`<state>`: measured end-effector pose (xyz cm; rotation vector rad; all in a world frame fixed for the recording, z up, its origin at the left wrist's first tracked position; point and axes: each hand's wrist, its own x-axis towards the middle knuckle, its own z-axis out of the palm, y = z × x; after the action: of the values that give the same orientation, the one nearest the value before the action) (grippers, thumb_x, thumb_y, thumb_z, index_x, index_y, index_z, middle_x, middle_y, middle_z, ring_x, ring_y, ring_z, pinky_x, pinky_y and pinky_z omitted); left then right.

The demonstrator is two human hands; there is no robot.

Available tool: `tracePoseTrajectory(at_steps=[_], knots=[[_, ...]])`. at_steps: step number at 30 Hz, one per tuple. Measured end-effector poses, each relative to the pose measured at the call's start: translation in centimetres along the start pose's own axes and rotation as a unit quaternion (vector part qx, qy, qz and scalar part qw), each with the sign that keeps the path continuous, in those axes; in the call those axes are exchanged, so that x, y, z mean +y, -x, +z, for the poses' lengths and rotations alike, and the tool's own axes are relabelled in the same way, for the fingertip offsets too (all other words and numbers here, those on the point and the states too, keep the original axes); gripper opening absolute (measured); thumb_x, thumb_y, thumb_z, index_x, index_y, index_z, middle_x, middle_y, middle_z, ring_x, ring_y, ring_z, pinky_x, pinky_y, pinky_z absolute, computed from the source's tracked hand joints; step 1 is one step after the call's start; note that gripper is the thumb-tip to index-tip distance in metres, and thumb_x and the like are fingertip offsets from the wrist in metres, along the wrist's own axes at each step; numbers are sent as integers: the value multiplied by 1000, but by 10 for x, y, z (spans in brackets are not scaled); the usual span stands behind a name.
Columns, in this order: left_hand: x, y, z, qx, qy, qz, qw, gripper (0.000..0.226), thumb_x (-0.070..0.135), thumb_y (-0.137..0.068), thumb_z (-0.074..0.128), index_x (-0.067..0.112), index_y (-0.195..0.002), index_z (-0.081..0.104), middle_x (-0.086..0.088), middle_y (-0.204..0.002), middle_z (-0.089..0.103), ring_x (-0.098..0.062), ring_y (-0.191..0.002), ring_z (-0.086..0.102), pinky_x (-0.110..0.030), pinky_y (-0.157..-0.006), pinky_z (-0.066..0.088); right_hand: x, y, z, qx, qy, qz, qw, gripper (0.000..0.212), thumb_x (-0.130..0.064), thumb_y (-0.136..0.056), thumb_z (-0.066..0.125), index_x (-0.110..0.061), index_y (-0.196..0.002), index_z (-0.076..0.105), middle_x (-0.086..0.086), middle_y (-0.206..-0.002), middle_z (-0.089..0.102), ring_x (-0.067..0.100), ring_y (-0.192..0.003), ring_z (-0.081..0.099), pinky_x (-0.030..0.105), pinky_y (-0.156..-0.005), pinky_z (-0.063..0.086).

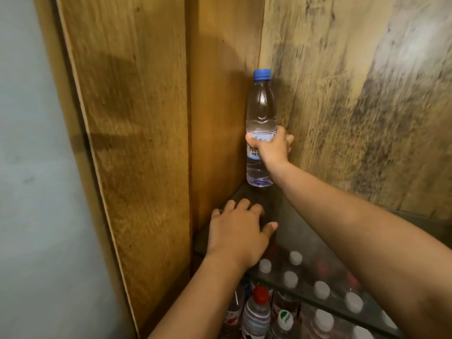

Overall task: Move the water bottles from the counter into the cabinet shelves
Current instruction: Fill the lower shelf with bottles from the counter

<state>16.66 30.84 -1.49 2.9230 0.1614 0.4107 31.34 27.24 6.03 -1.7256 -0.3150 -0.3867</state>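
Bottle going onto the glass shelf

At frame centre the right hand (271, 145) grips the upright bottle (261, 118) by its label, base at the shelf (305, 228) corner. Below, the left hand (238, 231) lies flat on the glass, fingers straight.

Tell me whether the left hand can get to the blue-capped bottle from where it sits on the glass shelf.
Probably yes. The left hand rests on the glass shelf just in front of the blue-capped bottle, with nothing between them. The right hand grips the bottle's label, leaving its base and neck free.
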Motion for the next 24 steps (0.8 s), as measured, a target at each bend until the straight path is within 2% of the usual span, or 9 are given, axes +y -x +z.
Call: tracePoseTrajectory(at_steps=[6,13,17,24], knots=[[0,0,2,6,18,-2,1000,45,54,-95,21,31,-123,46,5,-130,47,-19,-124,38,-42,-100,31,11,-10,13,17,-2,24,1000,66,-31,-79,70,-10,-131,36,9,-136,28,30,-126,29,38,-104,29],[0,0,3,6,19,-2,1000,44,52,-96,19,29,-121,47,4,-127,48,-20,-122,39,-43,-100,33,28,-13,20,38,0,31,999,65,-32,-80,69,-12,-132,36,8,-136,29,30,-122,29,33,-91,29],[1,2,2,17,20,-1,1000,39,44,-98,20,29,-124,45,5,-129,46,-18,-122,38,-42,-101,33,31,-13,23,46,26,14,999,69,-35,-79,69,-10,-133,34,9,-134,29,29,-124,27,43,-98,30],[2,2,2,23,26,-4,999,36,41,-98,24,29,-126,44,5,-131,45,-18,-122,38,-42,-101,33,33,-11,22,56,31,-19,998,82,-26,-76,73,-21,-138,20,7,-138,25,28,-125,28,44,-103,28]])
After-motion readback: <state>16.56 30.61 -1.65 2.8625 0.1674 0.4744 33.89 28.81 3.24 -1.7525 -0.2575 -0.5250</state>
